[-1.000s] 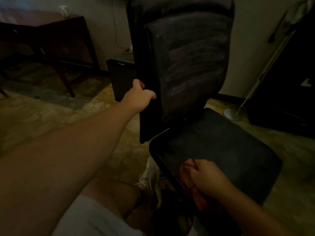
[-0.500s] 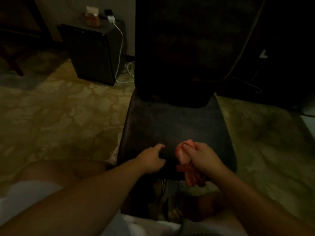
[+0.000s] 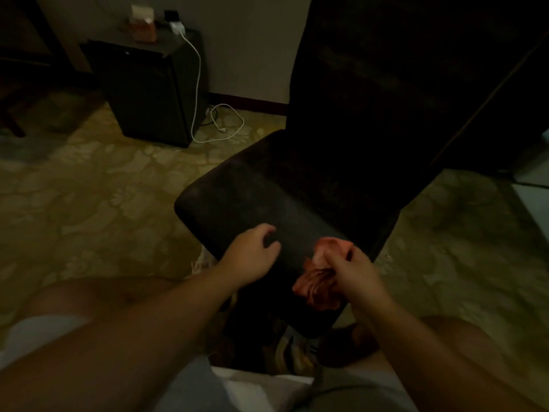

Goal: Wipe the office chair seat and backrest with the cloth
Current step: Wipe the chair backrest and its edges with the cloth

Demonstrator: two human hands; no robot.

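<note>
Your cloth [image 3: 319, 285] is a bunched, reddish rag sitting at the front edge of the chair seat [image 3: 267, 203], toward its right corner, part of it hanging down over the edge. Your right hand [image 3: 352, 273] grips it, the fingers [image 3: 341, 258] curled tight round the bundle so that a wad of fabric sticks out above the fist at 12 o'clock. The dark seat spreads away from the cloth toward 11 o'clock, turned at an angle to you, and the tall dark backrest [image 3: 386, 84] rises from its far side at about 1 o'clock, its surface too dim to read.

Your left hand [image 3: 252, 257] rests on the front edge of the seat at 9 o'clock from the cloth, near it and not touching it. Its fingers [image 3: 267, 233] are bent over the edge onto the seat top, loosely curved and holding nothing.

Farther out at 11 o'clock a small black cabinet [image 3: 148, 90] stands against the wall, with a white cable [image 3: 197, 84] running down its side and looping on the patterned floor [image 3: 89, 203]. An orange box [image 3: 142, 28] sits on top of the cabinet. Your knees and light shorts [image 3: 38, 328] fill the near edge at 6 o'clock.
</note>
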